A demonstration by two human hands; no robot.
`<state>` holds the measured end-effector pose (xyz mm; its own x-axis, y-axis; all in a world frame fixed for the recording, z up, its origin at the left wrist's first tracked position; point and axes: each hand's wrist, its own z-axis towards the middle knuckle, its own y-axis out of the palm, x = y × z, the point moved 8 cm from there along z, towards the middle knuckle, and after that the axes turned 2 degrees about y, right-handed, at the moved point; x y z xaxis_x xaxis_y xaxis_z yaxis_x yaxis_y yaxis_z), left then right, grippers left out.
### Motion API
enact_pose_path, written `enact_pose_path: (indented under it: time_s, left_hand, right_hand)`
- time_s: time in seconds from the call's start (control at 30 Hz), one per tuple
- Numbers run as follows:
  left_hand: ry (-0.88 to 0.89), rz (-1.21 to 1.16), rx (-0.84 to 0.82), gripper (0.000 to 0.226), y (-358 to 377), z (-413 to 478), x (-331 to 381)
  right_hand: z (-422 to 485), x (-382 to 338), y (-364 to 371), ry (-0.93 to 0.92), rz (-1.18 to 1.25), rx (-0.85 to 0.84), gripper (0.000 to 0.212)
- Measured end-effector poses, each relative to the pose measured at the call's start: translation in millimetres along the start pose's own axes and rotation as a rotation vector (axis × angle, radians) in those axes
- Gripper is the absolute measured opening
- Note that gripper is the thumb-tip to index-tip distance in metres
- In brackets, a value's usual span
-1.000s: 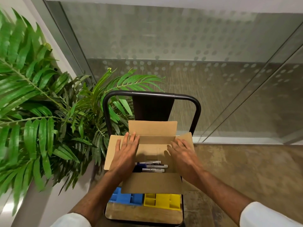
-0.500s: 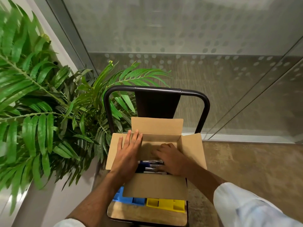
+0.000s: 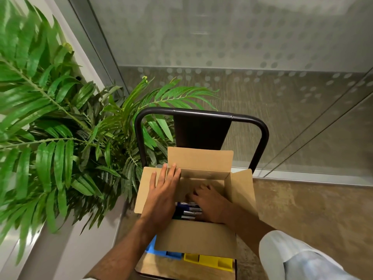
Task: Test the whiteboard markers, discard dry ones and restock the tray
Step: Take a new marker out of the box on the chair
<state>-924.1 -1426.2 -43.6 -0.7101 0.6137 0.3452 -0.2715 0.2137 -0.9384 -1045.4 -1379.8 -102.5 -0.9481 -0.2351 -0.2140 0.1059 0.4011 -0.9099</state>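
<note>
Right hand has gone from the box's right flap down into the box, now further in than half a second ago; left hand hasn't shifted. Nearest: white right sleeve, then the wooden chair seat carrying everything. On it a blue bin and a yellow bin sit side by side, half tucked under the near flap of the cardboard box; they could be the tray stock, can't confirm. Box is open, all four flaps splayed out. Left hand lies flat with straight fingers across the left flap, fingertips at the far corner; it grips nothing, and I read it as pinning the flap back and steadying the box so the reach doesn't drag it off the seat. Markers lie flat on the box floor, stacked along the left side, dark caps leftward, mostly hidden by both hands. Right hand is over them, fingers spread towards the far wall, blurred; can't tell whether it has one pinched yet. Likely step: pulling a marker out to test. Beyond: black chair back, palm plant crowding the left, dotted frosted glass wall behind
</note>
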Motion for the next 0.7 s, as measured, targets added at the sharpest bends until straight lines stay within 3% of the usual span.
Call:
enact_pose_path:
  time_s: [0.7]
  left_hand:
    - [-0.023,-0.010,0.036,0.086,4.6,3.0,-1.7]
  right_hand:
    - [9.8,-5.3,4.5,0.052,0.148,-0.028,0.061]
